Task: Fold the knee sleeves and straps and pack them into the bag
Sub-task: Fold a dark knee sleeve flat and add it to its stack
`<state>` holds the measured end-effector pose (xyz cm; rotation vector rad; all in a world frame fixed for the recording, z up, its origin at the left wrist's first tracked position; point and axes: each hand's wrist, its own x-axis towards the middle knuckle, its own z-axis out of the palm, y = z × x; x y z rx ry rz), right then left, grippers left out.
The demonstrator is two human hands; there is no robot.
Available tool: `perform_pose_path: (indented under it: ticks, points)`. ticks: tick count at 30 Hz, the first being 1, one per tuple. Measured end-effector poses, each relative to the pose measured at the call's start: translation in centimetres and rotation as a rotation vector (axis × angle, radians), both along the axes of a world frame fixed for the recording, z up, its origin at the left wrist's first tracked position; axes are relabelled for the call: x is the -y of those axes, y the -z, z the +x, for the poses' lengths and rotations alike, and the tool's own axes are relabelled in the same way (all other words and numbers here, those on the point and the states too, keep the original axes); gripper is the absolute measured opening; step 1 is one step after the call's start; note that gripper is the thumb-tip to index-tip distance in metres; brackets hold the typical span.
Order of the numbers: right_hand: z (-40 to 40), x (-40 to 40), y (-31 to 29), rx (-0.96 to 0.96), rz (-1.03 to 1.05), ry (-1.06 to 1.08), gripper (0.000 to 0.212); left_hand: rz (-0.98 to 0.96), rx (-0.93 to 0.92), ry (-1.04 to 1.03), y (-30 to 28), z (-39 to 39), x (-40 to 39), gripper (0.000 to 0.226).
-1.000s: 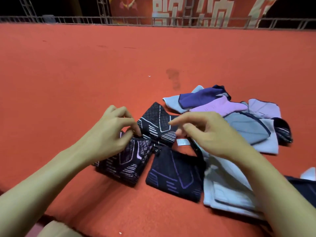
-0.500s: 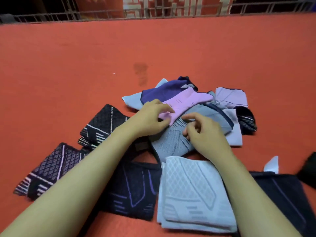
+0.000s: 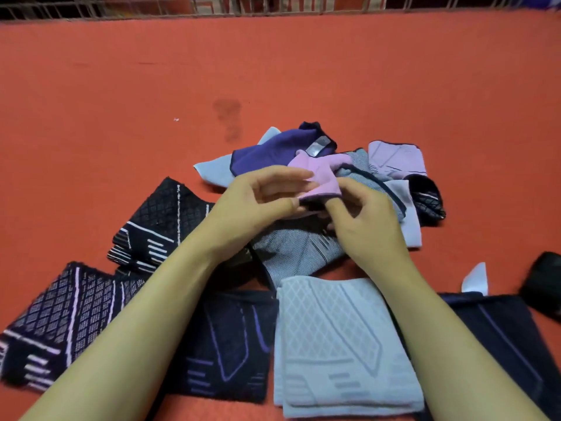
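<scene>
My left grip point(image 3: 261, 199) pinches the near hem of the pink knee sleeve point(image 3: 321, 174) between thumb and curled fingers, and my right grip point(image 3: 361, 220) has fingers curled into the same opening from the other side, so both hands hold the one sleeve, raised a little off the unsorted heap.

From the head view, the only view I have, that heap lies on the red floor point(image 3: 121, 101) just beyond my hands: a purple sleeve point(image 3: 267, 153), a pale blue piece point(image 3: 212, 171) under it, a grey striped sleeve point(image 3: 297, 253) below my wrists, a lilac sleeve point(image 3: 394, 159) and a dark patterned one point(image 3: 428, 199) at the far right edge. Nearer to me lie the flat, folded ones: two black diamond-patterned sleeves point(image 3: 151, 226) and point(image 3: 63, 323) to the left, a black sleeve with purple lines point(image 3: 230, 344) partly under my left forearm, a white folded sleeve point(image 3: 334, 344) touching it on the right, and another dark sleeve point(image 3: 498, 332) beyond my right forearm.

I judge the step in hand to be folding, with packing not yet begun. The next move calls for drawing the pink sleeve clear of the heap, flattening it and doubling it over.

As for containers, I cannot pick out a bag for certain; a dark object point(image 3: 543, 284) at the right edge may be one, but it is cut off, and nothing shows inside it.
</scene>
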<state>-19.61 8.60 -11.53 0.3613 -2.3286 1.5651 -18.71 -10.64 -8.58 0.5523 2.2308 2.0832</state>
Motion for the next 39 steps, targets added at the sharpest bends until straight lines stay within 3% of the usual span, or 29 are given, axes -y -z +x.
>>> perform_pose_path:
  ticks: [3, 5, 9, 11, 13, 16, 22, 25, 27, 29, 32, 35, 37, 39]
  points:
    - [0.0, -0.3, -0.4, -0.019, -0.105, 0.032, 0.021, -0.354, -0.254, -0.206, 0.0, 0.0, -0.2, 0.020]
    - [0.3, -0.1, -0.7, -0.009, -0.166, -0.003, 0.020, -0.374, -0.244, -0.304, 0.1, -0.2, -0.3, 0.002]
    - [0.9, 0.4, -0.9, 0.112, -0.341, -0.168, 0.010, -0.255, 0.015, -0.017, -0.4, 0.5, 0.1, 0.021]
    - [1.0, 0.3, -0.9, 0.175, -0.412, -0.242, 0.008, -0.370, -0.111, -0.051, -0.6, 0.7, 0.0, 0.020]
    - [1.1, 0.3, -1.1, 0.227, -0.469, -0.295, 0.007, -0.423, -0.254, -0.180, -0.3, 0.6, -0.2, 0.005]
    - [1.2, 0.4, -1.3, 0.263, -0.541, -0.307, 0.007, -0.173, -0.148, -0.228, -0.4, 0.3, -0.3, 0.011]
    - [2.0, 0.2, -2.8, 0.541, -0.930, -0.517, 0.031, 0.600, 0.546, 0.059, -1.9, 0.4, -0.2, 0.023]
    - [2.1, -0.1, -2.9, 0.617, -0.966, -0.574, 0.037, 0.670, 0.595, 0.219, -1.7, 0.4, -0.7, 0.046]
    - [2.0, -0.5, -2.8, 0.547, -0.843, -0.612, 0.037, 0.619, 0.525, 0.317, -1.5, 0.5, -0.5, 0.060]
    - [1.9, -0.6, -2.6, 0.466, -0.665, -0.528, 0.043, 0.440, 0.390, 0.326, -1.4, 0.8, -0.1, 0.050]
    - [1.8, 0.3, -2.0, 0.291, -0.188, -0.093, 0.030, -0.087, 0.148, 0.094, -1.0, 0.9, 0.0, 0.029]
    - [1.5, 0.8, -1.6, 0.196, -0.108, 0.069, 0.022, -0.532, -0.047, -0.058, -0.5, 0.8, -0.4, 0.028]
    - [1.6, 0.7, -1.9, 0.176, -0.138, 0.060, 0.013, -0.580, -0.050, -0.160, 0.0, 0.5, -0.3, 0.020]
    - [1.9, 0.7, -2.4, 0.176, -0.066, 0.032, 0.020, -0.487, -0.013, -0.253, 0.4, 0.1, 0.0, 0.020]
